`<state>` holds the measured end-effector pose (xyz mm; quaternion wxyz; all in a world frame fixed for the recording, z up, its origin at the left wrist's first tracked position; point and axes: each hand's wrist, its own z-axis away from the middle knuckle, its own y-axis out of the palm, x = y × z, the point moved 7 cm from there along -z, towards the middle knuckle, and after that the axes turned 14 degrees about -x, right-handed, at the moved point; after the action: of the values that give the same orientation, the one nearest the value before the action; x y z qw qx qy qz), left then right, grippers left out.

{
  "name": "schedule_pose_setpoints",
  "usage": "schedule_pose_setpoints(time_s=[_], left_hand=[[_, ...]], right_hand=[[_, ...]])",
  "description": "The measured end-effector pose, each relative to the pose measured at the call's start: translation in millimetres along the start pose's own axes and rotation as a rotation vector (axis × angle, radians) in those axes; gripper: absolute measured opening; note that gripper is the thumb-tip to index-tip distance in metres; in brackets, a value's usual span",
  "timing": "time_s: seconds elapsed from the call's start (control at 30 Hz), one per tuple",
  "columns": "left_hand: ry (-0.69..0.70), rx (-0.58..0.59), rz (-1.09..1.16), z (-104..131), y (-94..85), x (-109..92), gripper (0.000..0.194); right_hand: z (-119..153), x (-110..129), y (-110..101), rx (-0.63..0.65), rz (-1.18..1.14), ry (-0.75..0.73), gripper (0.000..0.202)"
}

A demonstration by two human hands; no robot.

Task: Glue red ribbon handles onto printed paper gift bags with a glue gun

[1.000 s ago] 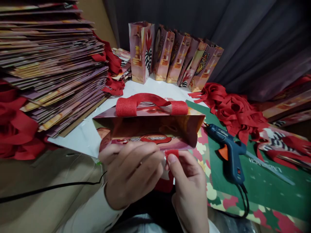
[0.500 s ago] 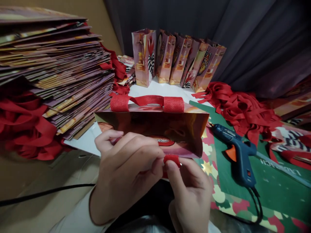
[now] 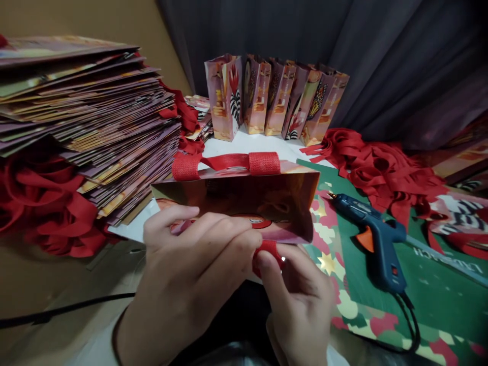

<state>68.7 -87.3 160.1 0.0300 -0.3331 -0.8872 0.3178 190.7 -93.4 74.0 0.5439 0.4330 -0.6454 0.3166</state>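
Observation:
An open paper bag (image 3: 236,195) faces me with its mouth toward the camera, a red ribbon handle (image 3: 263,163) along its far edge. My left hand (image 3: 190,274) is closed over the near rim at the left and middle, its fingertips beside a second red ribbon (image 3: 266,250). Thumb and fingers of my right hand (image 3: 297,295) pinch that ribbon at the near rim. A small shiny spot shows by the right fingers. The undersides of both hands are hidden.
Flat bags form a tall stack (image 3: 125,117) at left, with red ribbons (image 3: 57,203) below. Several upright bags (image 3: 257,96) stand behind. A blue glue gun (image 3: 371,229) lies on a green sheet (image 3: 430,284) at right, near a ribbon heap (image 3: 369,157).
The bag has shifted slightly left and narrowed in view. My left hand has moved a little left, and more of the near ribbon shows. My right hand still pinches it.

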Motion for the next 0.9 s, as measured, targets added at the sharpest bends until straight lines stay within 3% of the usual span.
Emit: schedule_pose_setpoints(time_s=[0.13,0.3,0.53,0.7,0.8,0.9], left_hand=[[0.073,0.042,0.006,2,4.8,2,0.012],[0.095,0.021,0.037,1,5.1,3,0.011],[0.07,-0.094,0.051,9,3.4,3,0.012],[0.065,-0.197,0.087,14,-2.1,2,0.012],[0.023,-0.165,0.103,13,-3.7,6,0.015],[0.107,-0.064,0.111,15,-2.3,6,0.014]], right_hand=[[-4,5,1,-0.009,-0.024,0.031,0.007],[-6,5,6,-0.028,-0.187,0.18,0.007],[0,-4,13,0.029,-0.338,0.359,0.012],[2,-4,14,0.084,-0.387,0.407,0.014],[2,-7,9,0.078,-0.332,0.386,0.012],[1,-11,5,0.062,-0.308,0.371,0.011]])
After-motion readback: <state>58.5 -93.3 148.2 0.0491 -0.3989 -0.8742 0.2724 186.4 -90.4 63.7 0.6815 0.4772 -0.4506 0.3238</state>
